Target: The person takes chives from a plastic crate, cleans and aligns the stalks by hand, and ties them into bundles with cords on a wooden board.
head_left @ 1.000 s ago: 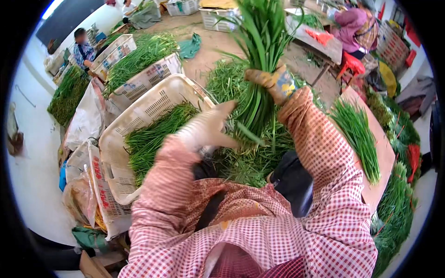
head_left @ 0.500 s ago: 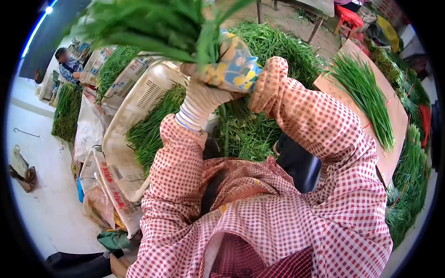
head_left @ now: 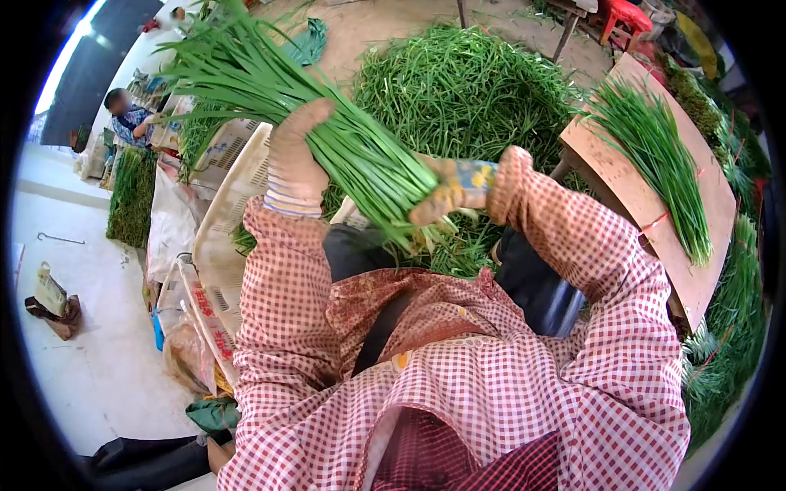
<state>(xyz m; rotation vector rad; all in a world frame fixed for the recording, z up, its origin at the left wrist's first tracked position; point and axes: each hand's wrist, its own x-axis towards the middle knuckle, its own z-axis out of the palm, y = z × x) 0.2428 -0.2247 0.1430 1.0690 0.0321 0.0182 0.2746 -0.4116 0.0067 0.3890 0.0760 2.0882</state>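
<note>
A thick bunch of garlic chives (head_left: 352, 143) slants across the air above my lap, leaf tips at upper left and pale stem ends at lower right. My left hand (head_left: 299, 151), in a dirty beige knit glove with a striped cuff, is closed around the leafy middle. Near the stem ends my right hand (head_left: 454, 188) grips the bunch, its glove soiled and its cuff blue with yellow flowers. Below and beyond the hands, a large heap of loose chives (head_left: 467, 98) spreads over the floor.
On my right, a tied bundle of chives (head_left: 655, 164) lies on a brown board (head_left: 696, 286). More bundles (head_left: 720, 352) lie beyond it. A white plastic crate (head_left: 217, 237) stands on my left. Farther left sits another person (head_left: 131, 123). A red stool (head_left: 626, 24) is at the back.
My hands were close together with the bunch blurred and raised at upper left. Now they are apart, left hand farther left and right hand lower, and the bunch slants between them.
</note>
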